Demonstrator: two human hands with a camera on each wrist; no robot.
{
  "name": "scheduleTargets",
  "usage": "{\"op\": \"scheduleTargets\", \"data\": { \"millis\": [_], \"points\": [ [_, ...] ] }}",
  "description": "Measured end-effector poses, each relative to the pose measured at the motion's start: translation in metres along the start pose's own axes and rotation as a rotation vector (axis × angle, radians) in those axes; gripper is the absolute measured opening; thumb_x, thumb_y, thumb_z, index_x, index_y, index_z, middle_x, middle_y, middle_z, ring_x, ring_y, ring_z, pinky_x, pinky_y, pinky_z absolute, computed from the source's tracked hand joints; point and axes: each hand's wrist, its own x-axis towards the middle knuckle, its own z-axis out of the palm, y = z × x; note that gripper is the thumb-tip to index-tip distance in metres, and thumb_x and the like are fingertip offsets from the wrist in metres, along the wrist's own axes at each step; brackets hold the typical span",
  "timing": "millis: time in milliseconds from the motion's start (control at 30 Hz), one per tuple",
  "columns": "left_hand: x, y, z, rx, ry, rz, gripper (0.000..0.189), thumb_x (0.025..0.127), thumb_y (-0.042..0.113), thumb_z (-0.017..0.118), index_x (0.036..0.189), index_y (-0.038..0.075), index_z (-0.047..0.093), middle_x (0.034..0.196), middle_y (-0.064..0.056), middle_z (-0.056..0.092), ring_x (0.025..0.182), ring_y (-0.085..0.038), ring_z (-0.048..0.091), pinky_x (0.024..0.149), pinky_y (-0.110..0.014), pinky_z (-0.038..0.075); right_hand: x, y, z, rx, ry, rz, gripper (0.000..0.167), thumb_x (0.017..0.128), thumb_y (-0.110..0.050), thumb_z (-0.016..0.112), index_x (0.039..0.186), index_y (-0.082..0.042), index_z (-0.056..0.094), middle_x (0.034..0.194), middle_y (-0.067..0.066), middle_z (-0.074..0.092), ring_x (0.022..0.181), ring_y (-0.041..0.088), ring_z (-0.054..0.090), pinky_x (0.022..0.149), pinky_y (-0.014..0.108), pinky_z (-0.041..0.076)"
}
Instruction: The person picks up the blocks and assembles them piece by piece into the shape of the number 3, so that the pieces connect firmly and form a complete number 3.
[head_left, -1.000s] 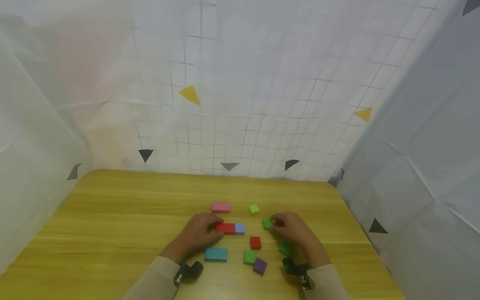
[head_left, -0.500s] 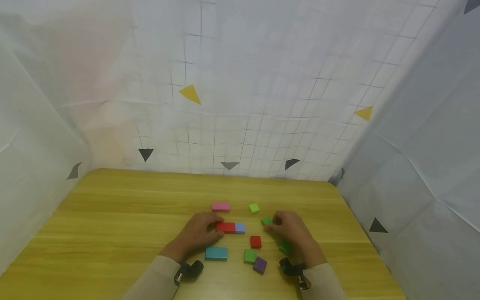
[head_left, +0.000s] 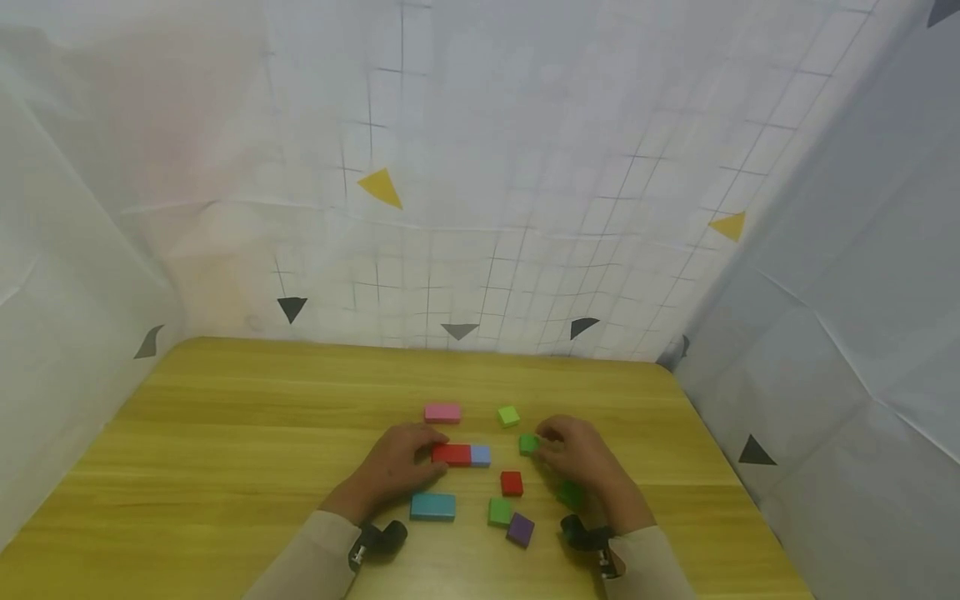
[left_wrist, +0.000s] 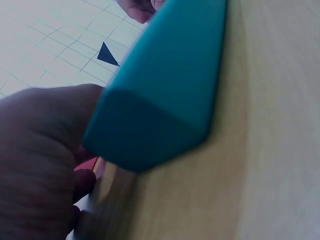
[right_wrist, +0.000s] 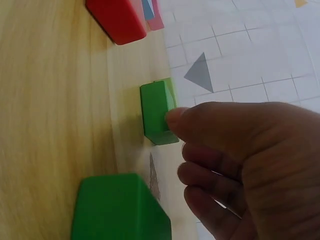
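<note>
My left hand [head_left: 397, 462] grips the left end of a long red block [head_left: 453, 455] between thumb and fingers. A small light-blue block [head_left: 481, 456] sits flush against the red block's right end. To the right, my right hand [head_left: 579, 452] pinches a small green block [head_left: 527, 444] near the table surface. In the right wrist view the thumb lies against this green block [right_wrist: 154, 112], with the other fingers curled below. A teal block [left_wrist: 155, 90] fills much of the left wrist view and covers most of what the left fingers hold there.
Behind the hands lie a pink block [head_left: 442, 413] and a lime block [head_left: 508, 416]. Nearer are a small red block [head_left: 512, 483], another green block [head_left: 499, 512] and a purple block [head_left: 521, 530]. One more green block [head_left: 570, 494] lies under the right wrist.
The right hand has shifted slightly left with the green block, which has turned a little and come nearer the light-blue block. The left hand stays on the long red block.
</note>
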Motion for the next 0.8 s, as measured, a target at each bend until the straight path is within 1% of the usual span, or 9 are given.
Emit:
{"op": "scheduleTargets", "data": {
  "millis": [100,233,333,567,800],
  "points": [
    [0.0004,-0.0003,0.0002,0.003,-0.001,0.001,0.037,0.086,0.035,0.074,0.121,0.021,0.070,0.117,0.010,0.068,0.114,-0.013,0.060,0.101,-0.040,0.049,0.0000,0.0007,-0.0005,-0.008,-0.003,-0.037,0.022,0.083,-0.017,0.081,0.103,-0.015,0.073,0.102,-0.004,0.070,0.097,0.016,0.064,0.085,0.040,0.055],
    [0.0011,-0.0009,0.0003,0.012,-0.002,0.007,0.037,0.086,0.035,0.075,0.120,0.021,0.070,0.118,0.009,0.069,0.115,-0.015,0.060,0.102,-0.041,0.048,0.0001,0.0029,-0.0008,-0.013,-0.018,-0.115,0.017,0.085,-0.012,0.078,0.101,-0.014,0.074,0.104,-0.002,0.071,0.098,0.020,0.066,0.085,0.042,0.056],
    [0.0016,-0.0013,0.0002,0.017,-0.002,0.008,0.037,0.086,0.036,0.074,0.120,0.021,0.070,0.118,0.009,0.068,0.115,-0.015,0.060,0.102,-0.040,0.048,0.0011,0.0039,-0.0001,-0.016,-0.034,-0.149,0.014,0.086,-0.010,0.076,0.100,-0.013,0.075,0.103,-0.001,0.072,0.099,0.021,0.067,0.086,0.043,0.056],
    [-0.0001,-0.0004,0.0003,0.010,0.006,0.037,0.037,0.086,0.033,0.075,0.120,0.019,0.070,0.118,0.006,0.069,0.116,-0.018,0.060,0.102,-0.043,0.048,0.0015,0.0025,0.0021,-0.029,-0.048,-0.166,0.014,0.087,-0.010,0.075,0.101,-0.013,0.075,0.102,-0.002,0.073,0.098,0.019,0.068,0.085,0.041,0.057],
    [-0.0017,0.0021,-0.0013,0.007,0.005,0.027,0.037,0.087,0.032,0.074,0.121,0.017,0.070,0.119,0.005,0.069,0.118,-0.019,0.059,0.104,-0.044,0.047,0.0003,-0.0052,0.0012,-0.020,-0.058,-0.142,0.014,0.087,-0.009,0.075,0.102,-0.012,0.075,0.104,0.000,0.073,0.100,0.021,0.067,0.088,0.044,0.056]
  ]
}}
